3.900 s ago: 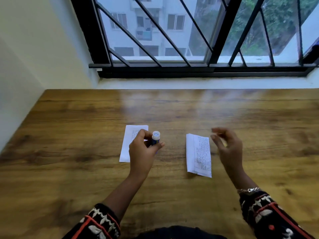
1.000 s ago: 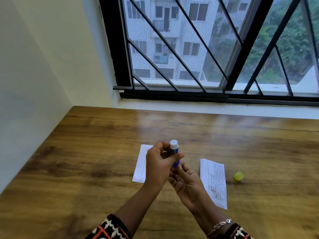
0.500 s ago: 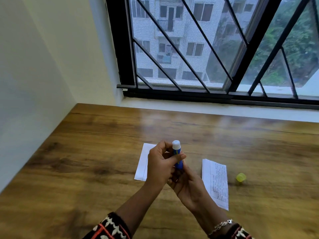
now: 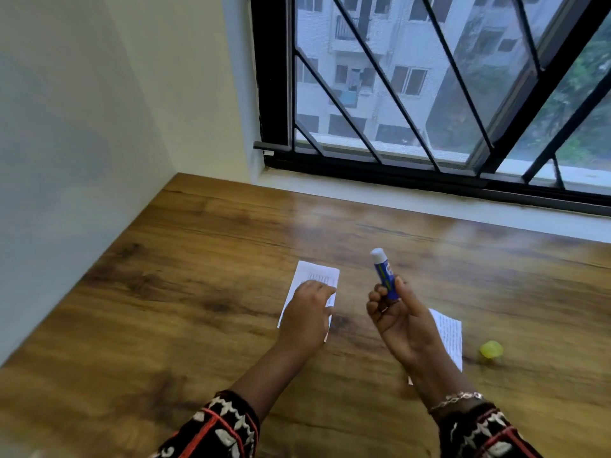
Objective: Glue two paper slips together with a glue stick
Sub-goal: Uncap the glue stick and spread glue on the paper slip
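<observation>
My right hand (image 4: 398,317) holds a blue glue stick (image 4: 383,274) upright above the wooden table, its white glue tip uncovered and pointing up. My left hand (image 4: 307,314) lies palm down on the left paper slip (image 4: 315,276), fingers stretched over its near half. The right paper slip (image 4: 448,335) lies flat on the table, partly hidden behind my right hand and wrist. The yellow-green cap (image 4: 491,349) of the glue stick sits on the table to the right of that slip.
The wooden table (image 4: 198,292) meets a pale wall on the left and a white sill under a black barred window (image 4: 429,94) at the back.
The glue stick has passed from my left hand to my right. My left hand has gone down onto the left slip. The view has swung to the left.
</observation>
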The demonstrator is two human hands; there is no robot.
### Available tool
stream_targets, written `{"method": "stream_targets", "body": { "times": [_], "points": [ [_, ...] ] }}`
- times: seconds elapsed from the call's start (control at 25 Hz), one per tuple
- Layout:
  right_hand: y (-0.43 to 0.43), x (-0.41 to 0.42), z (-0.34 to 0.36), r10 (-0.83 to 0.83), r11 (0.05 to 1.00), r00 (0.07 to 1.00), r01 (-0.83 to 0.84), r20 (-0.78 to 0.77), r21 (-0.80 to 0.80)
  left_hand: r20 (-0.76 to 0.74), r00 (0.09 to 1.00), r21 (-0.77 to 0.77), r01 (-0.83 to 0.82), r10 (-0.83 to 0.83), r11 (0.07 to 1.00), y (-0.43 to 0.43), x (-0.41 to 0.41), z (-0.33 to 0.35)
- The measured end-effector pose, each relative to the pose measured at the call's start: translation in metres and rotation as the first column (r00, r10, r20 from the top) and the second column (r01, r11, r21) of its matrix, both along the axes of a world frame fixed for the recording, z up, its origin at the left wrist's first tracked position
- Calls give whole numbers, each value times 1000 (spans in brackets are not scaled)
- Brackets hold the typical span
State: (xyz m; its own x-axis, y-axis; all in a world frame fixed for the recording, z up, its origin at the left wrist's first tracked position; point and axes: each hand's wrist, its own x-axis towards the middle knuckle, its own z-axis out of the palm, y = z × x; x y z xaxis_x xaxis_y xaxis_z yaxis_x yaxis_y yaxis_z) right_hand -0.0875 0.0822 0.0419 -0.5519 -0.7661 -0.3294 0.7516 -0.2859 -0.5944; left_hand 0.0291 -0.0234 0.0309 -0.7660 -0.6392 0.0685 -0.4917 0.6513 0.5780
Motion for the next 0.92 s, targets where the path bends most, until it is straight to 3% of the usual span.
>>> {"method": "stream_targets", "body": {
  "times": [0.12, 0.32, 0.4, 0.48, 0.64, 0.72, 0.92],
  "points": [
    [-17, -20, 3, -25, 999, 999, 26, -46, 26, 222, 974, -112, 81, -54, 990, -10, -1, -17],
    [-59, -42, 8, 90, 988, 935, -41, -343, 146, 413, 905, -52, 129, -97, 990, -20, -9, -23],
    [-77, -44, 9, 192, 964, 830, -60, -523, 259, 453, 884, -53, 156, -116, 986, -23, -12, -19],
    [-94, -43, 9, 309, 926, 669, -51, -675, 373, 474, 873, -42, 156, -118, 987, -25, -14, -15],
    [-115, -37, 4, 492, 854, 316, 5, -811, 520, 492, 862, -32, 159, -123, 987, -29, -17, -14],
    [-122, -37, 2, 521, 841, 224, 29, -824, 540, 503, 856, -25, 157, -123, 987, -32, -19, -15],
    [-133, -35, 1, 590, 802, 97, 37, -801, 596, 513, 846, -21, 178, -142, 984, -35, -20, -15]
  ]
}}
